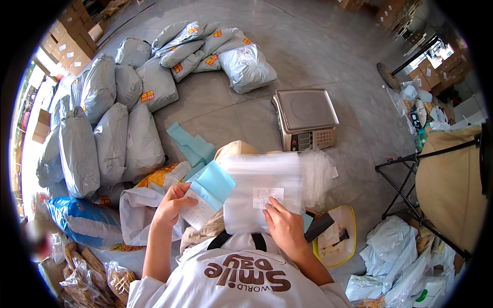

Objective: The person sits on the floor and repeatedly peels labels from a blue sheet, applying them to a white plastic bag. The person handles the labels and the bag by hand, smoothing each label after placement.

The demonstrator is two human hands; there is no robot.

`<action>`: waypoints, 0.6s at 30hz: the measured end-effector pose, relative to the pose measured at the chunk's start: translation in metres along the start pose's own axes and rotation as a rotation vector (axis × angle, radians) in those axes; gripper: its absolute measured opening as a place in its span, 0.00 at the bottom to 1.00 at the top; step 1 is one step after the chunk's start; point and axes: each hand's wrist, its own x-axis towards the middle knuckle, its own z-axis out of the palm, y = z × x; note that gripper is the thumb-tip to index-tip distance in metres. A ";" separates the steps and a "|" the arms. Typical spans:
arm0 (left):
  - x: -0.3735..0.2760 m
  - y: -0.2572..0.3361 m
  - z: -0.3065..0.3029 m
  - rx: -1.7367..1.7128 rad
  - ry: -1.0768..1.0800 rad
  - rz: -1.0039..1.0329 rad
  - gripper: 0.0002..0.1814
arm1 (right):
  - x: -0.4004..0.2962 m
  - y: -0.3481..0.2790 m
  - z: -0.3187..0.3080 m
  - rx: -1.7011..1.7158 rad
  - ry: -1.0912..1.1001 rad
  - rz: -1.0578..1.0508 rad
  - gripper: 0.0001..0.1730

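Note:
My left hand [178, 203] grips a strip of printed white labels [198, 211] joined to light blue backing paper [214, 184]; more of the blue strip [192, 142] trails down to the floor beyond. On my lap lies a stack of clear plastic bags [262, 169]. A white printed label [265, 195] sits flat on the top bag, and the fingertips of my right hand [278, 215] touch its lower right part. The right hand grips nothing. Further loose clear plastic [317, 177] sticks out at the right of the stack.
A digital weighing scale [306, 115] stands on the floor ahead. Grey filled mailing bags [142, 84] lie in an arc at the left and ahead. A yellow-rimmed bin [348, 238], a folding chair [446, 165] and plastic bags [389, 254] are at the right; a blue-white sack [84, 223] is at the left.

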 end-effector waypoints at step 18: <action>0.006 -0.007 0.012 -0.018 -0.048 -0.005 0.16 | 0.006 0.031 0.020 -0.231 0.120 -0.068 0.43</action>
